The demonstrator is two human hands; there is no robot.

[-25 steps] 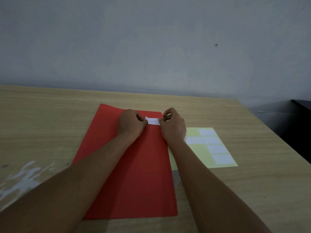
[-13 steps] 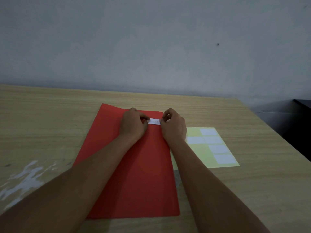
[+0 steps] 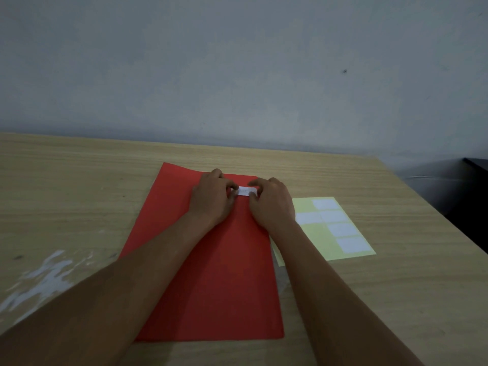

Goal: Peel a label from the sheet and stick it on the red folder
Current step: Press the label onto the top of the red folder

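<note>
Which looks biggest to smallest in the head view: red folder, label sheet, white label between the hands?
1. red folder, though it lies nearer the camera than the sheet
2. label sheet, partly hidden by the right arm
3. white label, its ends covered by fingers

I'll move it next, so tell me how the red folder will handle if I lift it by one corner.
The red folder lies thin and flat on the table, so it probably flexes and droops. Likely light; a push may slide it.

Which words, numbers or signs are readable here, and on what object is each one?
None can be read.
Label on the red folder: faint marks, too blurred to read.
Labels on the sheet: blank, as far as visible.
</note>
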